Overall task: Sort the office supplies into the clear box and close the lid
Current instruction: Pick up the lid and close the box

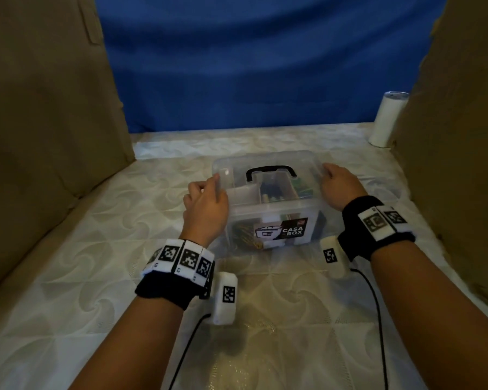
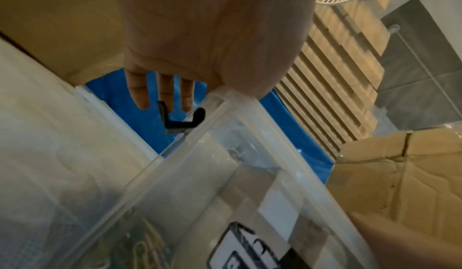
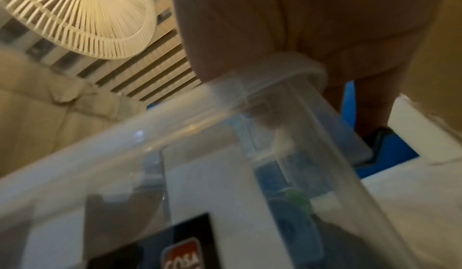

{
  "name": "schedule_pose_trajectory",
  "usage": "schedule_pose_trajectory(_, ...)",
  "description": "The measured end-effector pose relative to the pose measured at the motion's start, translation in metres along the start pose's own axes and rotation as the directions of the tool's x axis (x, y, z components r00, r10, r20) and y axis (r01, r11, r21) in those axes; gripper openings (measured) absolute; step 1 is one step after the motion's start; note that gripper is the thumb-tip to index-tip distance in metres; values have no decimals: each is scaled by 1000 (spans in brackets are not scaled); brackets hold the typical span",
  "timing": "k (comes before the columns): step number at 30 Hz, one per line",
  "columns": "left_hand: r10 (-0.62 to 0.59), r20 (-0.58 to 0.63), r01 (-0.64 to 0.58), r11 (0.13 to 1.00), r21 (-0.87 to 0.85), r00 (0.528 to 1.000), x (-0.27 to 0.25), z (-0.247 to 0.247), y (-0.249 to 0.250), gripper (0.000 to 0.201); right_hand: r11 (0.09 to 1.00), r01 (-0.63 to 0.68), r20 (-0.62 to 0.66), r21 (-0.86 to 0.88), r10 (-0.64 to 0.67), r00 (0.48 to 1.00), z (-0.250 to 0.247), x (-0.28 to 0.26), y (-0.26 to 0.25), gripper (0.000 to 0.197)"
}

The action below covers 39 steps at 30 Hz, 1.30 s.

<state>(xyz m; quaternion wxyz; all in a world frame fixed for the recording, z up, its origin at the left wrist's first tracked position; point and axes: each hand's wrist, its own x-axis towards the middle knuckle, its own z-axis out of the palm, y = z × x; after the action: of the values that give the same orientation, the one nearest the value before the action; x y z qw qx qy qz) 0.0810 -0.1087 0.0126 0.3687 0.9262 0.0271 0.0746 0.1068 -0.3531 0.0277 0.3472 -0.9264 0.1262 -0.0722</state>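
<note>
Head view: clear plastic box (image 1: 268,218) with black handle (image 1: 271,170) sits on quilted cream bed (image 1: 96,277) | left hand (image 1: 204,205) grips lid's (image 1: 279,192) left edge | right hand (image 1: 340,185) grips right edge | white cup (image 1: 385,119) far behind box's right.

Inside the clear box (image 1: 268,218), the supplies blur behind its cloudy walls and lid; only a label's letters read. On the box's right side the right hand (image 1: 340,184) hides its own fingertips; the box label is cut off in both wrist views
</note>
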Motion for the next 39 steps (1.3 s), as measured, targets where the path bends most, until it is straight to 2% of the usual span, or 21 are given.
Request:
schedule_pose_trajectory(2, -26, 30, 26, 1000, -17, 999, 1, -1, 2, 48, 999, -5, -21, -38, 4, 1000, 3, 3, -2, 39)
schedule_pose_trajectory(6, -31, 122, 39, 998, -58, 992, 7, -4, 1, 49, 1000, -16, -1, 26, 16, 1000, 6, 5, 1, 43)
schedule_pose_trajectory(8, -38, 149, 58, 990, -130, 988, 9, -4, 0, 49, 999, -11, -1, 30, 11, 1000, 7, 6, 2, 47)
schedule_pose_trajectory(10, -74, 131, 103, 968, -229, 989, 7, -2, -1, 53, 997, -63, 6, -36, 63, 998, 6, 4, 3, 50)
schedule_pose_trajectory(12, -180, 126, 214, 915, -343, 975, 3, -2, -2, 69, 992, -126, 25, -14, 126, 992, 4, 3, 3, 54)
schedule_pose_trajectory(14, -284, 219, 357, 798, -485, 933, 1, -1, -7, 87, 985, -148, 56, 83, 144, 988, 3, 3, 4, 55)
schedule_pose_trajectory(15, -293, 256, 387, 760, -523, 921, -2, -3, -6, 90, 983, -146, 63, 112, 139, 988, 3, 2, 4, 55)
schedule_pose_trajectory(16, -278, 242, 366, 766, -527, 930, -1, -4, -6, 87, 982, -142, 64, 128, 134, 989, 3, 0, 4, 55)
schedule_pose_trajectory(19, -167, 46, 173, 941, -291, 985, 0, -9, -1, 76, 979, -129, 47, 155, 123, 991, 4, -3, 6, 53)
schedule_pose_trajectory(21, -84, -8, 83, 991, -109, 996, 2, -9, 1, 75, 980, -123, 35, 159, 119, 992, 5, -5, 7, 50)
schedule_pose_trajectory(22, -60, 11, 60, 995, -82, 998, 4, -9, 2, 73, 979, -125, 29, 159, 122, 992, 5, -6, 8, 48)
schedule_pose_trajectory(26, -23, 115, 43, 984, -174, 993, 7, -10, 12, 80, 977, -134, 4, 165, 135, 991, 8, -7, 12, 47)
schedule_pose_trajectory(30, -88, 76, 98, 985, -141, 993, 16, -4, 20, 115, 974, -158, 6, 160, 159, 987, 9, -3, 10, 47)
schedule_pose_trajectory(36, -95, 59, 102, 986, -133, 994, 21, 4, 17, 93, 994, -96, -12, 52, 97, 995, 14, 3, 16, 42)
schedule_pose_trajectory(39, -91, 55, 94, 995, -45, 994, 22, 7, 19, 87, 994, -98, -5, -39, 98, 995, 13, 3, 15, 53)
